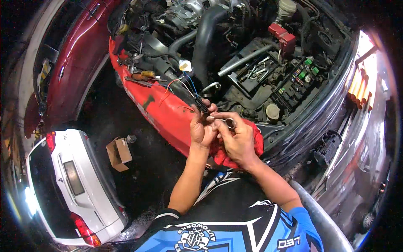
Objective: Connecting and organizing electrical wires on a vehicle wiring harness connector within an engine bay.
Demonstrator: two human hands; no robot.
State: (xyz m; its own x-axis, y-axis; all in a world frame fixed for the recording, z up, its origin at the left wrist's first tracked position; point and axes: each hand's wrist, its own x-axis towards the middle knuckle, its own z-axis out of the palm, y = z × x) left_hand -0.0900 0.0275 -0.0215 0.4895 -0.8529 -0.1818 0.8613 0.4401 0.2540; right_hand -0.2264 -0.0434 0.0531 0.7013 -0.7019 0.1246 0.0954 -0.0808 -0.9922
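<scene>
- Two bare hands are working close together here, over one red cover (168, 113) draping the car's edge!
- The left hand (202, 131) is closing its grip on one black connector (201, 106), and that connector is sitting up at its fingertips, just beyond the cover's upper edge.
- The right hand (238, 140) is bending its fingers in beside the left's; whether its grip is pinching anything, I cannot tell.
- One blue wire (190, 82) is running down toward the connector, and at least one red wire (168, 87) is curving away leftward.
- One whitish piece (185, 65) is resting above, near the wires' upper ends.
- Beyond, one black tray (240, 86) is carrying several metal pieces, one metal tube (245, 60) lying near its far edge.
</scene>
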